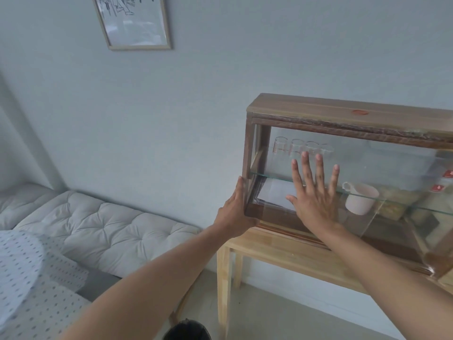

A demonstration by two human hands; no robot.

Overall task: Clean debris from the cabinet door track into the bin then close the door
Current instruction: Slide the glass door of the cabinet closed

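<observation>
A wooden cabinet (343,106) with sliding glass doors stands on a light wooden table (282,251). My right hand (313,197) lies flat on the left glass door (355,168), fingers spread, holding nothing. My left hand (232,209) presses against the cabinet's lower left corner post. The door track (294,235) runs along the cabinet's bottom front edge, partly hidden by my right wrist. A dark round bin (186,331) shows at the bottom edge, on the floor beside the table leg.
Inside the cabinet are several glass beakers (294,148), a pink mug (360,197), white paper (277,195) and packets at the right. A quilted mattress (98,224) and dotted bedding (29,278) lie to the left. A framed picture (134,20) hangs on the wall.
</observation>
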